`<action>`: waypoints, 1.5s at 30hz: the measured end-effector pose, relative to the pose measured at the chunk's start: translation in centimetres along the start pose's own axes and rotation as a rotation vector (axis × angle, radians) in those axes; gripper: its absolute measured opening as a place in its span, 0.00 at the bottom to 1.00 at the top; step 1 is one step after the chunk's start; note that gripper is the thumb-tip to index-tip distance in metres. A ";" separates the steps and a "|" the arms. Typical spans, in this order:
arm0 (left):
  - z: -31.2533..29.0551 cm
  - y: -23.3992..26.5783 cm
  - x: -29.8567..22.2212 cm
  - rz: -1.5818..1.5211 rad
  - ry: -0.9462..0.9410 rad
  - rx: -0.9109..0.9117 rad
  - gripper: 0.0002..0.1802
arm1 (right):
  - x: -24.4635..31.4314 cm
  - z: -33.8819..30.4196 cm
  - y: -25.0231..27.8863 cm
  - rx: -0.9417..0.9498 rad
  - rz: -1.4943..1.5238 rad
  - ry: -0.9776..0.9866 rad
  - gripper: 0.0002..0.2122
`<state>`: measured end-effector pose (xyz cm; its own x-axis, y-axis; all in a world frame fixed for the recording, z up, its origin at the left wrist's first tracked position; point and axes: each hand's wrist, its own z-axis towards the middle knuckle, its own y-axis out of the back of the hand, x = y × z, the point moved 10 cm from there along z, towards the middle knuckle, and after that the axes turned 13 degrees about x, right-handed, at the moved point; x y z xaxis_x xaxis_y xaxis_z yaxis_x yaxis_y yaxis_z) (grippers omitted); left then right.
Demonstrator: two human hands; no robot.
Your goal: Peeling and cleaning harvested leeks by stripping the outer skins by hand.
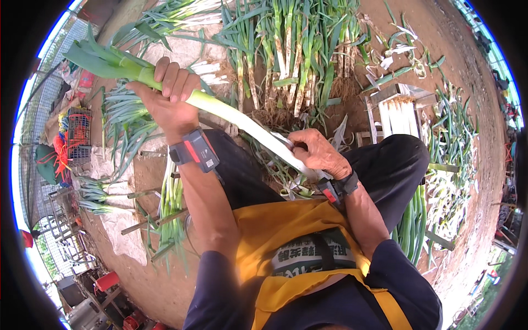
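Observation:
A long leek (234,116) lies slantwise across my lap, green leaves at the upper left and white root end at the lower right. My left hand (175,107) is wrapped round its green upper stalk. Against the lower white shaft, my right hand (322,153) is closed, thumb and fingers pinching a loose whitish strip of leek skin (282,138) that stands off the stalk. The exact grip of the right fingertips is partly hidden. Beyond my knees, a large bundle of soil-covered leeks (289,49) lies with its roots towards me.
A wooden crate (393,93) holding white leek stalks stands beyond my right knee. Stripped leaves (451,165) litter the ground at the right. More leeks lie at left on pale sacking (124,234). A wire basket (80,135) stands farther left.

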<state>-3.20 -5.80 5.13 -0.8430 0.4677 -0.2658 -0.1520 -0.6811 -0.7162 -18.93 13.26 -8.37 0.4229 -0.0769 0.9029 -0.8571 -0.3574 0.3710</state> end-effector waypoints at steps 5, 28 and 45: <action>0.1 0.1 -0.4 0.043 -0.020 -0.025 0.38 | -2.8 -1.3 1.4 -0.307 0.151 0.073 0.08; -2.7 2.6 -6.5 0.340 -0.199 -0.286 0.38 | -6.4 -6.6 9.6 -0.655 -0.263 -0.129 0.21; -4.5 5.0 -7.1 0.414 -0.254 -0.590 0.40 | 0.2 -4.1 6.2 -0.619 -0.453 0.088 0.11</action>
<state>4.37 -10.02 0.54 -0.8749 0.0468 -0.4821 0.4430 -0.3253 -0.8355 -25.39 14.85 -4.99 0.7690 0.0361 0.6383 -0.6252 0.2510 0.7390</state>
